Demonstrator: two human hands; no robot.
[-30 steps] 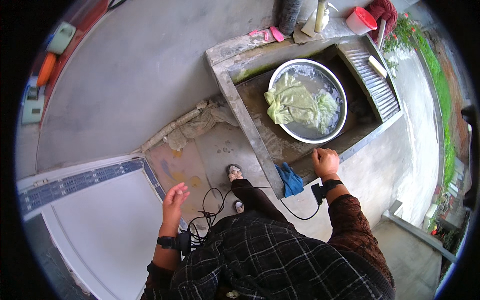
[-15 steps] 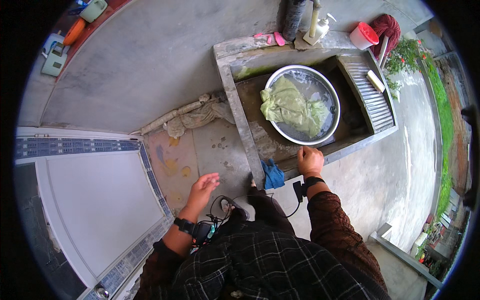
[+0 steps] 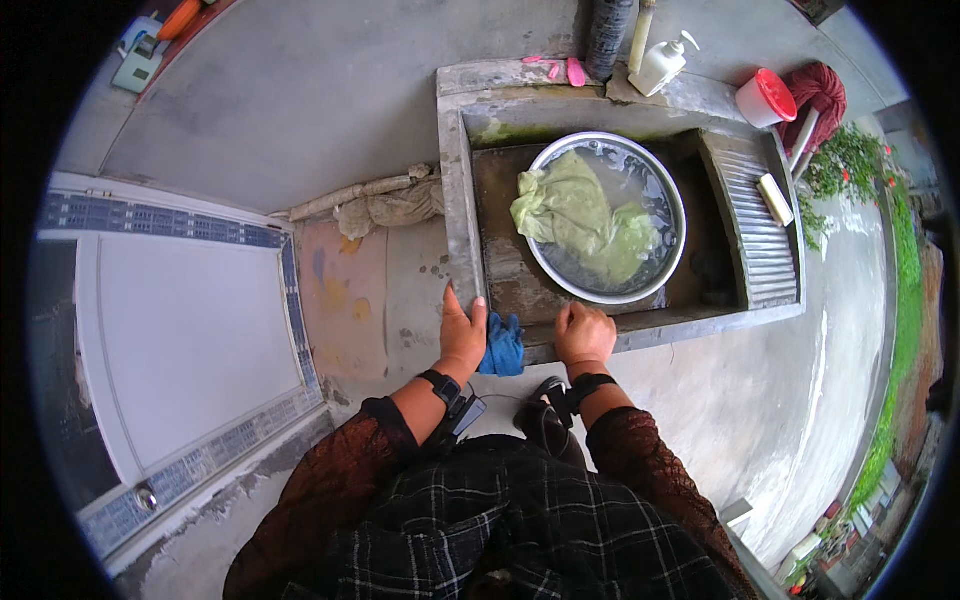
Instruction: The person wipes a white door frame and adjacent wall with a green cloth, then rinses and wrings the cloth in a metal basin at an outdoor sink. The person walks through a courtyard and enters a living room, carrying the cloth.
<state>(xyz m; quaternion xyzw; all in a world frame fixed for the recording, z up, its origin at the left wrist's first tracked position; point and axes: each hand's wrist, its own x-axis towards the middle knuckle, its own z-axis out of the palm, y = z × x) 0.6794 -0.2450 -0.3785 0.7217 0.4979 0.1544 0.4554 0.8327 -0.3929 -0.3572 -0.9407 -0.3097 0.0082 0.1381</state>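
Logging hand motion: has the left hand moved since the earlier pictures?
Yes: the left hand moved right, toward the sink, now at its near left corner.

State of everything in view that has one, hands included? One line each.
Basin: in the sink, holding cloudy water
Green cloth: wet, bunched, partly submerged, one end over the rim
Blue cloth: crumpled, hanging over the sink's near edge
Pump bottle: standing on the back ledge
White bar: lying on the ribbed slab
Left hand: open, beside the blue cloth
Right hand: curled, grip hidden
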